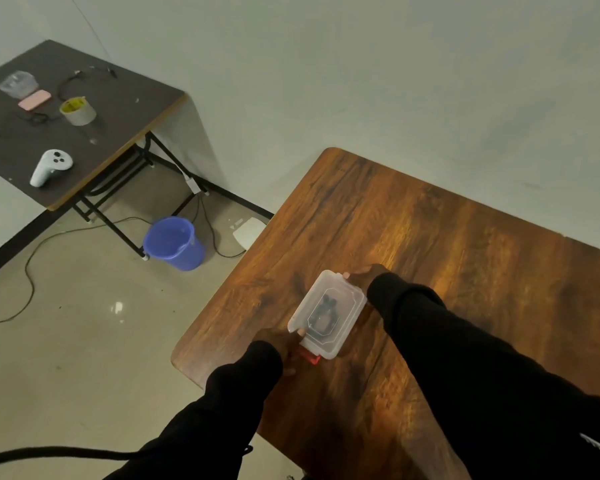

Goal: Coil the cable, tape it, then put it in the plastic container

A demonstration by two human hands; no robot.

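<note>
A clear plastic container lies on the wooden table with its lid on. Through the lid I make out a dark coiled cable inside. My left hand grips the container's near end, where a red clasp shows. My right hand holds the far end, its fingers on the rim. Black sleeves cover both arms and hide most of each hand.
A dark folding table stands at the left with a tape roll, a white controller, a pink case and loose cables. A blue bucket and a white power strip sit on the floor.
</note>
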